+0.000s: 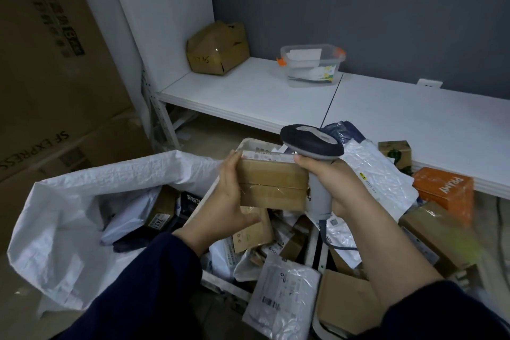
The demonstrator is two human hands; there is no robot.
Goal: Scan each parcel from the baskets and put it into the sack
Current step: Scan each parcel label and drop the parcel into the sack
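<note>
My left hand (225,201) grips a small brown cardboard parcel (271,183) by its left side, holding it up over the baskets with its white label facing away on top. My right hand (335,183) grips the grey handle of a barcode scanner (311,143), whose dark head sits just above the parcel's label edge. The white woven sack (74,207) lies open at the left with several parcels inside. The white basket (220,283) below my hands is heaped with boxes and plastic mailers.
A low white shelf (386,107) runs behind the baskets, carrying a crumpled brown box (218,48) and a clear plastic tub (311,65). Large cardboard cartons (52,77) stand at the left. An orange box (444,190) and more parcels pile at the right.
</note>
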